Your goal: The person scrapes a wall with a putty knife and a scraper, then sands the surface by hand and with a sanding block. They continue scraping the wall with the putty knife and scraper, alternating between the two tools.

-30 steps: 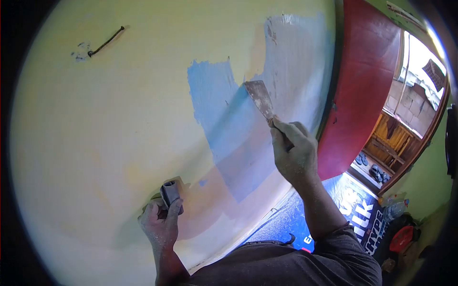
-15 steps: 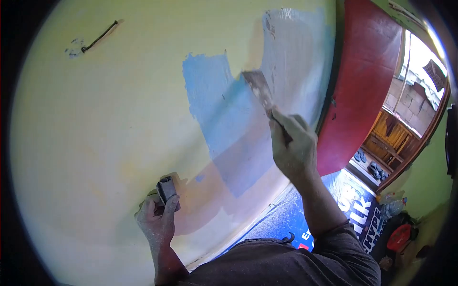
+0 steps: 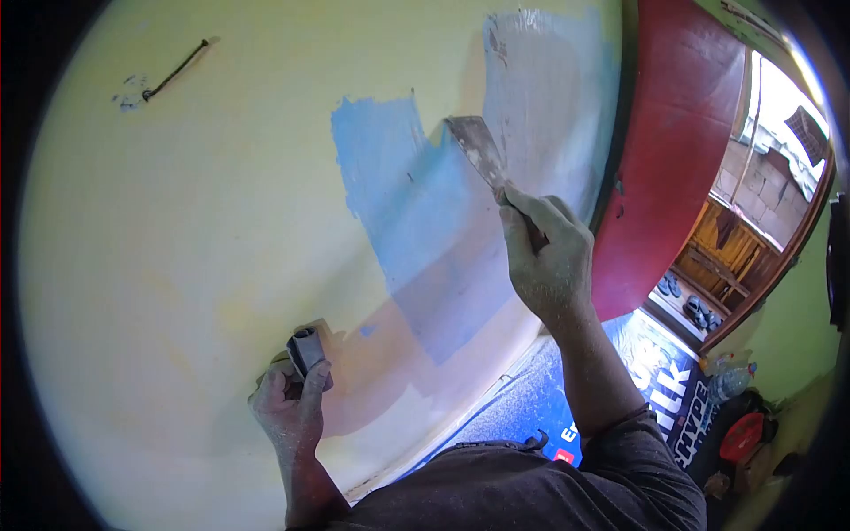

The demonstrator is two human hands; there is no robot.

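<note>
My right hand [image 3: 551,252] is closed round the handle of a flat metal scraper [image 3: 475,149]. The blade, marked with pale spots, points up and left against the wall [image 3: 230,212], between a blue patch [image 3: 385,168] and a greyish patch [image 3: 540,97]. Low on the left, my left hand [image 3: 292,398] grips a small dark grey folded or rolled piece [image 3: 307,351] close to the wall. Its fingers look dusty. Whether that piece touches the wall is unclear.
A dark nail-like rod [image 3: 177,69] sticks out of the wall at upper left. To the right are a red panel [image 3: 668,150], a doorway with shoes [image 3: 699,314], a plastic bottle [image 3: 733,382] and a blue printed sheet [image 3: 531,398] on the floor.
The scraper and my right hand have shifted slightly, with the blade a little higher and farther left. My left hand has barely moved and still grips the grey piece.
</note>
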